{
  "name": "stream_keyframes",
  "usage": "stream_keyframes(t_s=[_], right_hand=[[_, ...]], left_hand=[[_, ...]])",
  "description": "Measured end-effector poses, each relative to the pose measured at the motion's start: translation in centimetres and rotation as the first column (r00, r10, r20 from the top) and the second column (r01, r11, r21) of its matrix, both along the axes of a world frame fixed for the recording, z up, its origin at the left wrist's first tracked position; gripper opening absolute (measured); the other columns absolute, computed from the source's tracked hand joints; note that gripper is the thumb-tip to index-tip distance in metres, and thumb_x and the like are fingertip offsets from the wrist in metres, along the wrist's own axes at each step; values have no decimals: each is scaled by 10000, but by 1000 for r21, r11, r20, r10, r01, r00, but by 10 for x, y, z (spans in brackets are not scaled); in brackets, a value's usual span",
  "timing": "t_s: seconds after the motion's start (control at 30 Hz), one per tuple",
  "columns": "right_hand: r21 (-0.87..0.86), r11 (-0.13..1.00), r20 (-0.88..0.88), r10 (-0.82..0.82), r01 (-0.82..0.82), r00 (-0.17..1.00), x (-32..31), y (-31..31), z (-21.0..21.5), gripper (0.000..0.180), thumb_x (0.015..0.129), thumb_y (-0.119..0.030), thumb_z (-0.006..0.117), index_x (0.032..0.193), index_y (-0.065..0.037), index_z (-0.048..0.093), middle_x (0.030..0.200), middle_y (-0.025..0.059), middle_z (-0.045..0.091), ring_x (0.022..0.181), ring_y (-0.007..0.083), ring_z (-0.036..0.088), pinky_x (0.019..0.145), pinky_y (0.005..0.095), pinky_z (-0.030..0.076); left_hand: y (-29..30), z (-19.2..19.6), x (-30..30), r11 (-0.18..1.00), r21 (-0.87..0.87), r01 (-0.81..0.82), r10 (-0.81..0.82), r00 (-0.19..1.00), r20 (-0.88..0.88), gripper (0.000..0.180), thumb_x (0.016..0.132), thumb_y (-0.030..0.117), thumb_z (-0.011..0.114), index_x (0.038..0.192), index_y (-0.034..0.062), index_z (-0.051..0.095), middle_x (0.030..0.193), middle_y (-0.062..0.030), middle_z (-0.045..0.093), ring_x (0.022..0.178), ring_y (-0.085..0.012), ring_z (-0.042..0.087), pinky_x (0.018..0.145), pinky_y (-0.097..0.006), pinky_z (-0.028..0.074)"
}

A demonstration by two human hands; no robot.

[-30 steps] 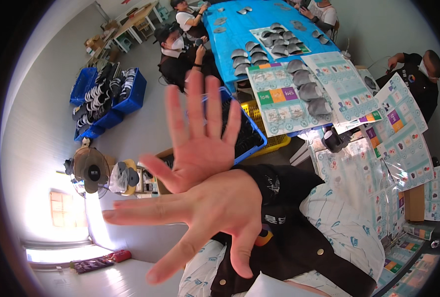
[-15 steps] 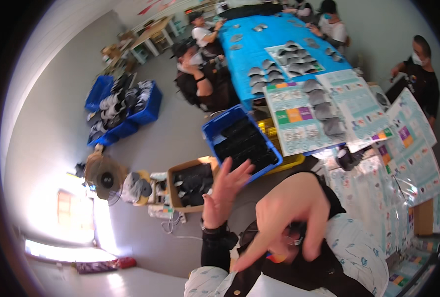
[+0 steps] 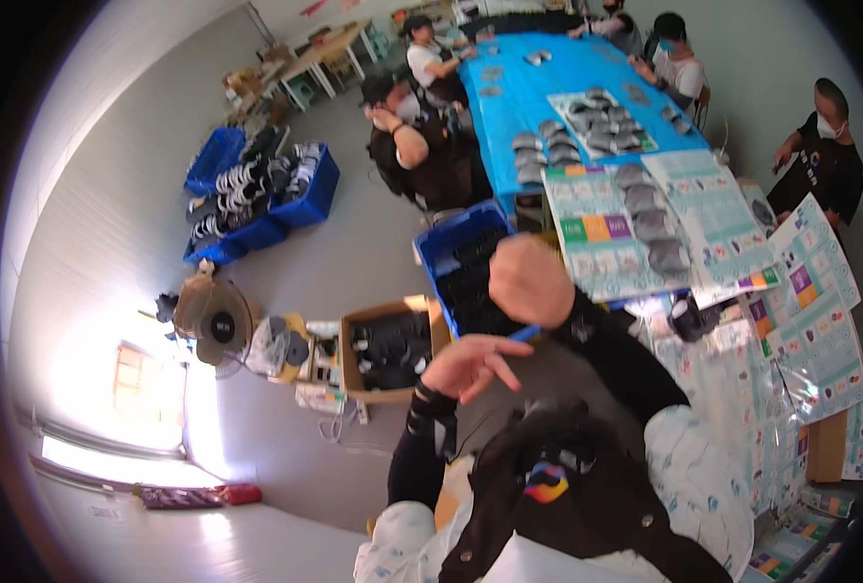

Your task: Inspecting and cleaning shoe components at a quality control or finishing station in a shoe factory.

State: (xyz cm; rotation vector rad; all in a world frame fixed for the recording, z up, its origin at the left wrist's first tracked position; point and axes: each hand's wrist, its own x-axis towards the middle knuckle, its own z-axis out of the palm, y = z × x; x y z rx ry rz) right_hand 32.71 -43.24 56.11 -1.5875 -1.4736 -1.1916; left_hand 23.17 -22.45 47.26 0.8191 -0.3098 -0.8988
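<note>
Both of my hands are raised in front of my dark apron (image 3: 587,505). My left hand (image 3: 470,367) is open and holds nothing, its fingers spread and partly bent toward the right. Just above and to the right of it, my right hand (image 3: 532,282) is closed in a fist, slightly blurred, and no object shows in it. Behind the right fist, partly covered by it, stands a blue crate (image 3: 428,255) of black items. The two hands are apart from each other.
A cardboard box (image 3: 346,355) of dark pieces stands left of my hands, near a fan (image 3: 220,325). Ahead, a blue-covered table (image 3: 509,73) bears grey cap-like pieces and printed sheets (image 3: 587,262). Several people sit around it; one person (image 3: 820,160) stands at right. Blue bins (image 3: 305,199) hold shoe-like items.
My right hand has moved up and away from my chest, from pointing fingers into a fist. My left hand has lowered and turned, its fingers less upright. The view has shifted slightly.
</note>
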Motion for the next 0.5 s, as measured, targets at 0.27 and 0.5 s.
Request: stream_keyframes(t_s=[0.27, 0.5], right_hand=[[-202, 966, -494, -244, 163, 834, -24, -20, -116, 183, 738, -39, 681, 905, -64, 612, 945, 89, 564, 930, 316, 598, 803, 389, 522], [-600, 799, -793, -585, 49, -167, -71, -153, -366, 269, 824, -225, 686, 1053, -84, 685, 938, 114, 717, 874, 306, 694, 803, 431, 551]], left_hand=[[-6, -60, 6, 992, 119, 39, -31, 997, -69, 591, 1064, 339, 445, 1438, -119, 458, 1021, -224, 751, 395, -128, 546, 403, -200, 420], [56, -312, -37, 480, 877, -4, 90, 995, -45, 438, 1032, 306, 569, 1348, 4, 583, 992, -131, 763, 618, -160, 695, 502, -252, 506]])
